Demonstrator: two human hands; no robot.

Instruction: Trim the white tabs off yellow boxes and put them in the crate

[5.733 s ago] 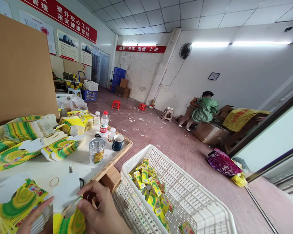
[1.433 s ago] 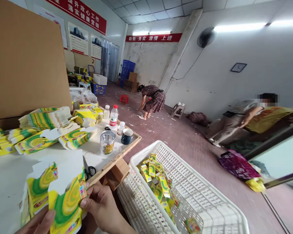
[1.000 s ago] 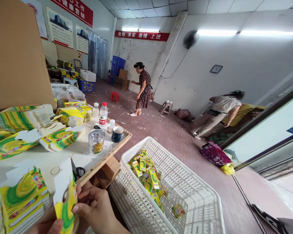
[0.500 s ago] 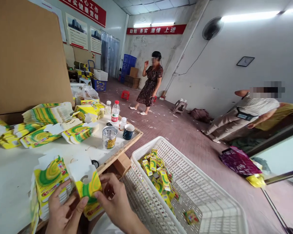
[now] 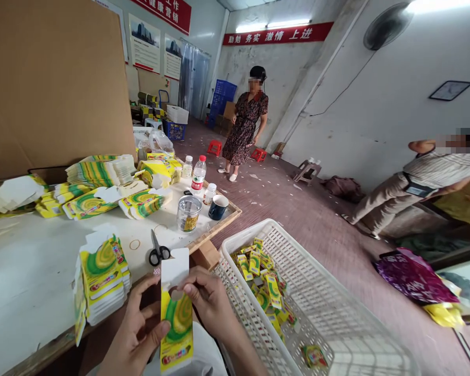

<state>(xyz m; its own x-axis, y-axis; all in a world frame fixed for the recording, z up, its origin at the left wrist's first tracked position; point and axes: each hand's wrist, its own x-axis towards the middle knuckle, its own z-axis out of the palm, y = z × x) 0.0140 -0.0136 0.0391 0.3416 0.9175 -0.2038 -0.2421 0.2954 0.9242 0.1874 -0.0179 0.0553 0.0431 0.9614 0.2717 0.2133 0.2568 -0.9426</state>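
Note:
A yellow-and-green paper carton [image 5: 179, 328] with a raised white flap is held upright in front of me. My left hand [image 5: 143, 321] grips its left edge, thumb on the front. At the carton's upper right, my right hand [image 5: 207, 295] is closed on the edge near the notch below the flap. Left of my hands, a stack of flat cartons [image 5: 104, 274] stands at the table's near edge. Black-handled scissors [image 5: 159, 254] lie just beyond the carton. To the right, a white plastic basket [image 5: 352, 308] contains many filled yellow packs [image 5: 273, 292].
More carton stacks [image 5: 102, 169] lie on the white table [image 5: 19, 282] before a cardboard sheet [image 5: 58, 83]. A tin [image 5: 188, 214], dark mug [image 5: 218, 208] and water bottle [image 5: 198, 175] stand by the wooden rim. One person [image 5: 246, 120] stands beyond; another [image 5: 419, 183] is at right.
The carton has come away from beside the stack and is now upright over my lap, both hands still on it. The view has swung, and the scissors show fully.

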